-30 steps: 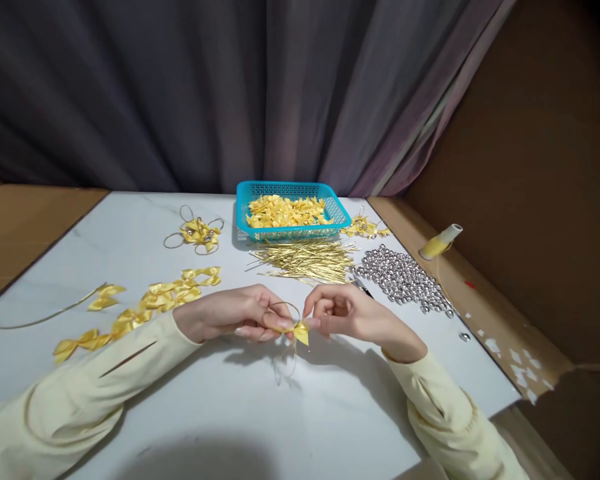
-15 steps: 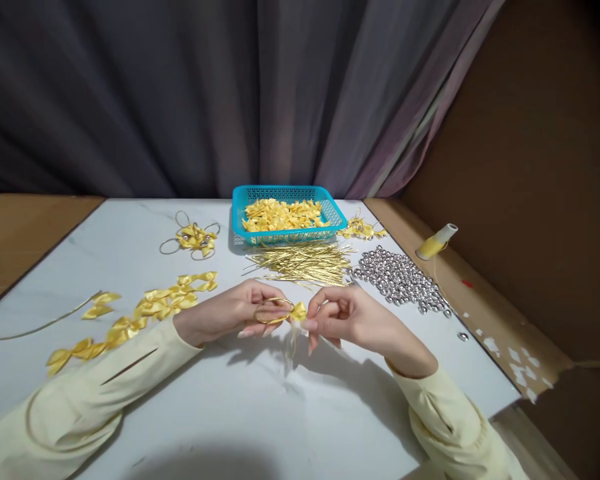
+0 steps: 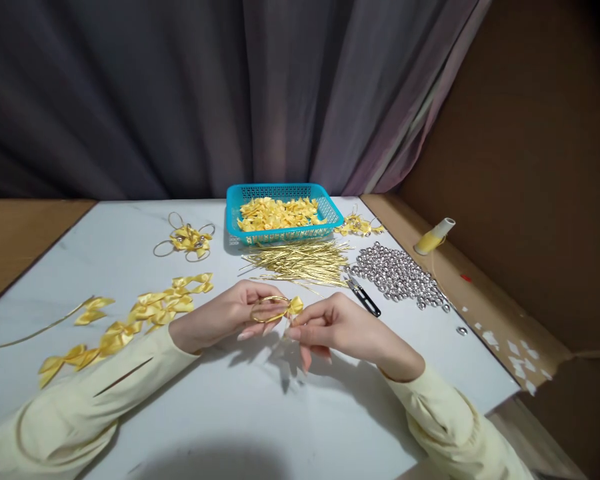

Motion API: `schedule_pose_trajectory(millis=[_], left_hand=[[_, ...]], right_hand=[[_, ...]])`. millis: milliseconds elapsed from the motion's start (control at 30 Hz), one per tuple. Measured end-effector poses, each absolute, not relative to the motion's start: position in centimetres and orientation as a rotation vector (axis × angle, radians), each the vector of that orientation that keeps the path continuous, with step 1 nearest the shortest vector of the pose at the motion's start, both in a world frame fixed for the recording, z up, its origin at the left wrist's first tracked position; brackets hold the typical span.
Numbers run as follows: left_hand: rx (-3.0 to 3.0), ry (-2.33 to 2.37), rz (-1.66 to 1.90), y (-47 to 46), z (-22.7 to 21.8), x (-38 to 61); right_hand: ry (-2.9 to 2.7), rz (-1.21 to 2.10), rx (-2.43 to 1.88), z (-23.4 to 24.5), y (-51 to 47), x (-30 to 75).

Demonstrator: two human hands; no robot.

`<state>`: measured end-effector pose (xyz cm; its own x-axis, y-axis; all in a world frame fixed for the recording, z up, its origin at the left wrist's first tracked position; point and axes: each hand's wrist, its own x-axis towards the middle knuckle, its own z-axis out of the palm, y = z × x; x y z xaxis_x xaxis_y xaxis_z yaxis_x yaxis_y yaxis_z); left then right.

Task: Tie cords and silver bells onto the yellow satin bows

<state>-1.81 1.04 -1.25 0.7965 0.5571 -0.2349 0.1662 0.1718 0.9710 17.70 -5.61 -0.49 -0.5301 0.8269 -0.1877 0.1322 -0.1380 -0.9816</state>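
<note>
My left hand [image 3: 225,315] is closed on a small gold wire loop [image 3: 267,311] that carries a yellow ribbon bow [image 3: 295,305]. Just right of it, my right hand [image 3: 337,327] pinches the thin gold wire tails below the bow, fingers curled. Both hands hover just above the white table [image 3: 260,407] at its middle. Both arms wear pale yellow sleeves.
A turquoise basket [image 3: 283,212] of yellow bows stands at the back. In front lie a pile of gold wire pieces [image 3: 300,260], black snips [image 3: 364,297] and silver beads [image 3: 397,275]. Loose bows [image 3: 145,310] lie left; finished looped bows [image 3: 187,239] sit behind them. A yellow spool [image 3: 433,237] rests right.
The bow has swung up from below the loop to beside it, and my right hand slid left and down along the wire tails, uncovering the snips.
</note>
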Motion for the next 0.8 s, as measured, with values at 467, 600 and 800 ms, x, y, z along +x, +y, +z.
schedule_pose_trajectory(millis=[467,600,800], left_hand=[[1.289,0.626,0.288,1.0,-1.5,-2.0],[1.24,0.591,0.26,1.0,-1.3,-1.9],[1.159,0.54,0.241,0.9,-1.4,-1.7]], right_hand=[[-1.283,2.035,-0.835,0.0,-4.7,19.4],[-1.245,2.073,-0.794,0.0,-4.6,19.5],[-1.228,2.074,-0.783,0.1,-4.6,19.6]])
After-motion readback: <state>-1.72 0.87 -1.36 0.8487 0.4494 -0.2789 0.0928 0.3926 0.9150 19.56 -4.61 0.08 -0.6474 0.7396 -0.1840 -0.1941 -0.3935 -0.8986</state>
